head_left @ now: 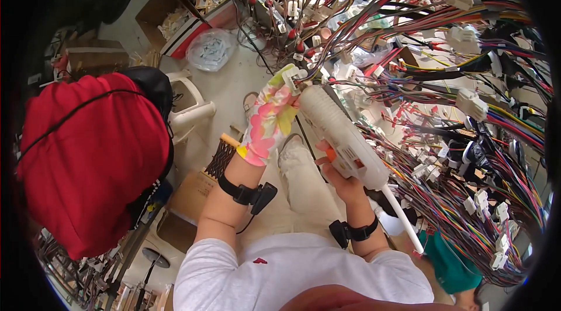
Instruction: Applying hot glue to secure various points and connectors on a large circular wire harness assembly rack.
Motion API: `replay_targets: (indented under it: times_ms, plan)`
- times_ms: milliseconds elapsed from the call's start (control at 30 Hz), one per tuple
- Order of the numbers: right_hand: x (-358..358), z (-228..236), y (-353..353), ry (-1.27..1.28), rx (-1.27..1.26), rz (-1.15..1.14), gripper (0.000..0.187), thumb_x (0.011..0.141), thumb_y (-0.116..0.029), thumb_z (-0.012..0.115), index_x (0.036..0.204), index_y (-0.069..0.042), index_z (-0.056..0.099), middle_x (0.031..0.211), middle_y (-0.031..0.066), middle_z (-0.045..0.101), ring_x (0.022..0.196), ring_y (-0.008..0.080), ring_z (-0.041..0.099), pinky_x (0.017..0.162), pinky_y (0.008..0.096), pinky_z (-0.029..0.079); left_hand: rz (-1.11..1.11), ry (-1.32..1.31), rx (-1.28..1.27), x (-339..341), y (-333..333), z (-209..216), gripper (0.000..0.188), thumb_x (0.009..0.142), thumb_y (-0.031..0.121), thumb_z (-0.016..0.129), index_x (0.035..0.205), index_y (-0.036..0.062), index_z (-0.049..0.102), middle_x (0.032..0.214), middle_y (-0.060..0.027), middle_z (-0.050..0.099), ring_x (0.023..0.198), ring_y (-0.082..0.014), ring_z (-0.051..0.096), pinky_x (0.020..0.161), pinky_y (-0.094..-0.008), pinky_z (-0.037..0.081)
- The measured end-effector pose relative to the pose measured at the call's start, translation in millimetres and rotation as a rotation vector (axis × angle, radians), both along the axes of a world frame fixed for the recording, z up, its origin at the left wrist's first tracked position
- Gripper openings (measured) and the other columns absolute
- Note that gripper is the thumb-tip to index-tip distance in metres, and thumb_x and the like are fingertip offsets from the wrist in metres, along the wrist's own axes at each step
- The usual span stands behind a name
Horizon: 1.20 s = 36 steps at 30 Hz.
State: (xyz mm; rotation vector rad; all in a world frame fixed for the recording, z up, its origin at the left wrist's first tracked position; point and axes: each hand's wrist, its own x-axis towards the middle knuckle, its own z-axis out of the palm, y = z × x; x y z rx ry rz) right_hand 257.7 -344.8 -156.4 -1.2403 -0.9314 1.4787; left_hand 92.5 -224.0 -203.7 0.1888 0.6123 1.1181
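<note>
My right hand (342, 181) is wrapped round the underside of a long, whitish handheld tool (342, 132) with a ribbed front part. An orange piece shows near my fingers, and a thick white cord (403, 217) runs from the tool's rear end. My left hand (279, 97), covered by a floral glove or sleeve in pink, yellow and white, is closed at a white plastic connector (294, 79) on a wire bundle. The tool's front end lies close beside this hand; whether they touch cannot be told. The left fingertips are mostly hidden.
Dense bundles of coloured wires (403, 24) with white connectors hang ahead and to the right. A red-covered seat or bag (96, 159) stands at left beside a white plastic chair (193, 106). On the floor are a clear bag of parts (211, 49) and a cardboard box (190, 203).
</note>
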Motion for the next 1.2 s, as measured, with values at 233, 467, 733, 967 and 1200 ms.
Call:
replay_targets:
  times_ms: [233, 467, 733, 967, 1200]
  plan:
    - [1.1, -1.6, 0.2, -0.036, -0.044, -0.018, 0.050, 0.080, 0.008, 0.056, 0.128, -0.007, 0.048, 0.115, 0.0106, 0.056, 0.109, 0.0230, 0.054, 0.074, 0.0328, 0.054, -0.006, -0.033, -0.014, -1.0, 4.1, -14.1, 0.043, 0.092, 0.014, 0.056, 0.132, 0.0032, 0.042, 0.121, -0.0168, 0.055, 0.112, -0.0260, 0.054, 0.098, -0.0399, 0.044]
    - [-0.6, 0.8, 2.8, -0.063, -0.062, -0.024, 0.046, 0.079, 0.007, 0.057, 0.123, -0.006, 0.051, 0.111, 0.0105, 0.057, 0.105, 0.0220, 0.055, 0.072, 0.0318, 0.054, -0.032, -0.104, 0.015, 1.1, 8.6, -15.0, 0.044, 0.092, 0.016, 0.056, 0.132, 0.0030, 0.042, 0.119, -0.0170, 0.057, 0.110, -0.0264, 0.056, 0.096, -0.0404, 0.045]
    - [-0.9, -2.8, 2.1, -0.036, -0.073, -0.055, 0.043, 0.079, 0.003, 0.059, 0.121, -0.004, 0.052, 0.106, 0.0092, 0.058, 0.100, 0.0203, 0.056, 0.072, 0.0305, 0.052, 0.046, -0.175, 0.008, 7.1, 10.5, -5.3, 0.045, 0.091, 0.014, 0.057, 0.133, 0.0042, 0.042, 0.119, -0.0182, 0.057, 0.110, -0.0268, 0.056, 0.096, -0.0410, 0.045]
    - [-0.8, -1.3, 2.4, -0.083, -0.087, -0.035, 0.040, 0.080, 0.003, 0.058, 0.118, -0.004, 0.052, 0.102, 0.0075, 0.057, 0.096, 0.0184, 0.056, 0.073, 0.0300, 0.052, 0.054, -0.208, 0.002, 7.8, 9.2, -4.7, 0.044, 0.091, 0.014, 0.057, 0.132, 0.0047, 0.043, 0.119, -0.0168, 0.058, 0.110, -0.0263, 0.057, 0.095, -0.0395, 0.046]
    - [-1.9, -2.0, 0.6, -0.072, -0.100, -0.041, 0.037, 0.080, 0.005, 0.056, 0.115, -0.006, 0.052, 0.097, 0.0057, 0.056, 0.093, 0.0174, 0.054, 0.072, 0.0295, 0.050, 0.067, -0.204, -0.039, 9.1, 6.0, -0.9, 0.044, 0.091, 0.016, 0.058, 0.132, 0.0064, 0.045, 0.120, -0.0153, 0.058, 0.110, -0.0251, 0.057, 0.093, -0.0383, 0.048]
